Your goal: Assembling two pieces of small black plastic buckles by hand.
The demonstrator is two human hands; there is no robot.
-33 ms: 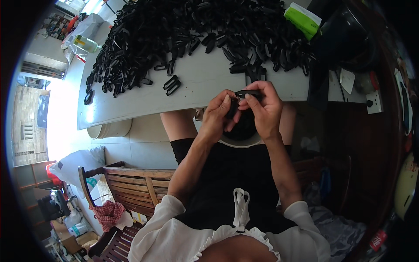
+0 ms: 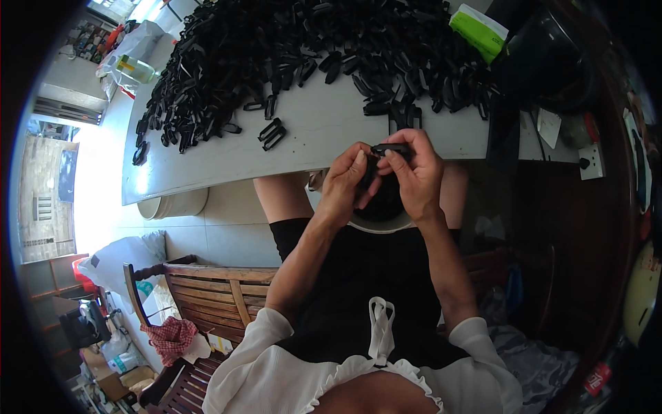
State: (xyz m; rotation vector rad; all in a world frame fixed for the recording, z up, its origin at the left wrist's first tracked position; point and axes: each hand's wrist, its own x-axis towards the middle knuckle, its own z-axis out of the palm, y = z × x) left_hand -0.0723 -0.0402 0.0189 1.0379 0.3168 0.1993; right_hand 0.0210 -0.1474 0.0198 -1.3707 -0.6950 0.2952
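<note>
Close together at the table's near edge, both my hands are closed on small black parts. My left hand (image 2: 343, 181) grips a dark plastic piece (image 2: 369, 171), largely covered by the fingers. Between thumb and fingers, my right hand (image 2: 419, 176) pinches a slim black plastic piece (image 2: 393, 148). Its left end meets my left fingertips; whether the two pieces are joined I cannot tell. Below the hands, a pale-rimmed bucket (image 2: 383, 228) stands between my knees, its inside dark. Two oblong looped black pieces (image 2: 272, 135) lie on the table left of my hands.
A large heap of black plastic pieces (image 2: 276, 41) covers the far part of the white table (image 2: 317, 127). At the right stand a green-and-white packet (image 2: 479, 33) and a big black container (image 2: 548, 58). A wooden bench (image 2: 214, 283) is behind me on the left.
My right hand has shifted very slightly left. Both hands keep their hold, and the pieces on the table lie as before.
</note>
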